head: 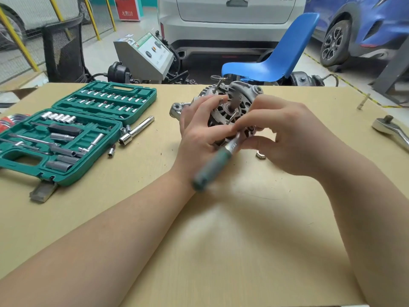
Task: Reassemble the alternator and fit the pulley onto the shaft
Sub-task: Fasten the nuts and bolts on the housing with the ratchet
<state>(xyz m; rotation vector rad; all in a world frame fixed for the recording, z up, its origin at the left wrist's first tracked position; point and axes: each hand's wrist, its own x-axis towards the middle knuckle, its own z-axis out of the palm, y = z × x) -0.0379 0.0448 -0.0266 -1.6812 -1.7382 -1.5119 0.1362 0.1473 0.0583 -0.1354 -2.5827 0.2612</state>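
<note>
alternator (pixel 230 107) on table (pixel 155 218), shaft up, lower half hidden by hands | left hand (pixel 199 129) cups its side, fingers curled on housing | right hand (pixel 283 134) pinches blurred green-handled driver (pixel 212 165), tip hidden

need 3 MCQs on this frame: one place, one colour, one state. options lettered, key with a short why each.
1. Where does the socket set case lie relative to the alternator?
A. To its left on the table
B. To its right
C. Beneath it

2. What colour is the chair behind the table?
A. Red
B. Blue
C. Black

3. What is the state of the alternator's shaft?
A. Bare, no pulley on it
B. Pulley fitted
C. Covered by a cloth

Key: 1 A, the open green case sits left of the alternator. 2 B, its seat and back are blue. 3 A, the shaft sticks up bare while the left hand and right hand work a green-handled driver at the housing.
</note>
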